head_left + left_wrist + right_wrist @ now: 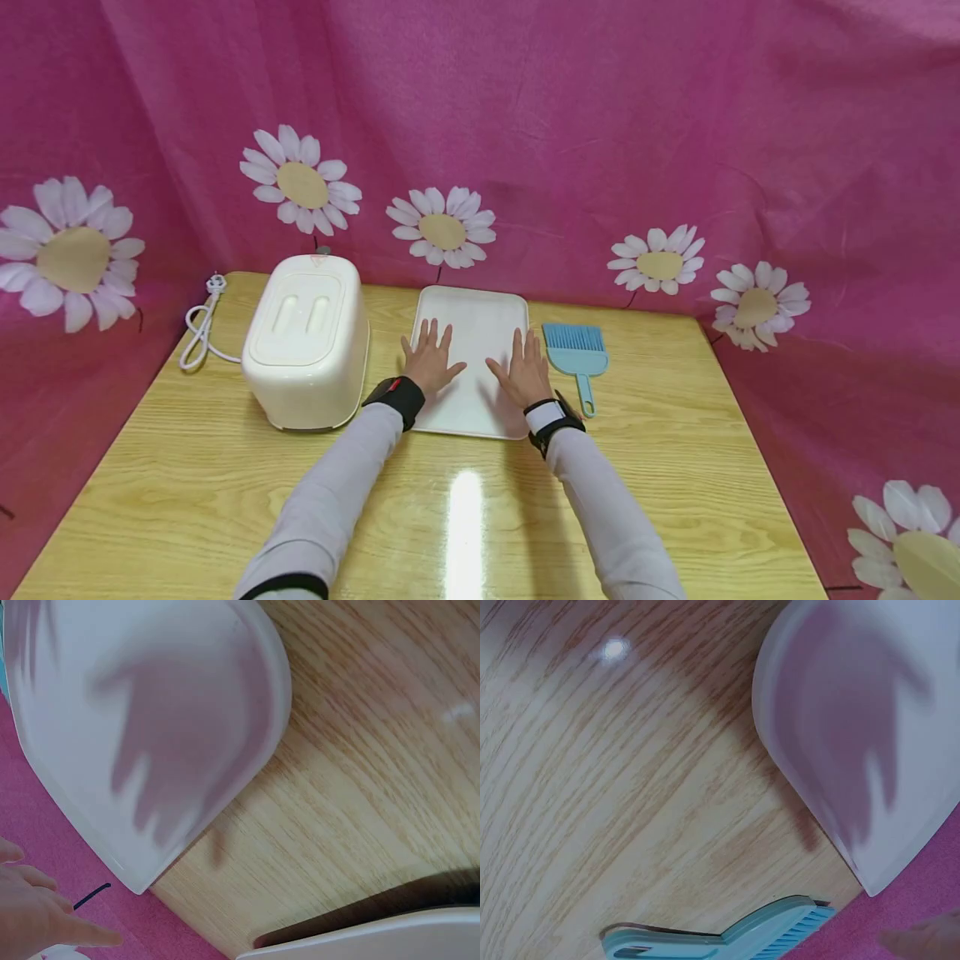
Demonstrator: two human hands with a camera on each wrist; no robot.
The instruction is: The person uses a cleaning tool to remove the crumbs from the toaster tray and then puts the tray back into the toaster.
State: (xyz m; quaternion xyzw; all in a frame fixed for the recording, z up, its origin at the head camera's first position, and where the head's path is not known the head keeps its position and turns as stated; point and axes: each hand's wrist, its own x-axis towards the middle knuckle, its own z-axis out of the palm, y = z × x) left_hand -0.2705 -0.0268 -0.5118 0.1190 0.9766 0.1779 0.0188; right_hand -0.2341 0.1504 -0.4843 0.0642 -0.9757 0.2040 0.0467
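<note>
- left hand (429, 367), right hand (527, 379): fingers spread, gripping nothing; shadows below suggest both hover.
- white tray (476, 333) lies flat beneath and between the fingers; uneven pressure at one rim could tilt it or skid it over the table (637, 500).
- blue brush (577, 360) just right of the right fingers; a wide sweep might knock it.
- white appliance (315, 333) left of the left fingers; a careless leftward swing could bump it.

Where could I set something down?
The table is bare right of the blue brush, and in front of the white appliance, left of the left sleeve. Both sides of the white tray are crowded, near the left hand and right hand.
</note>
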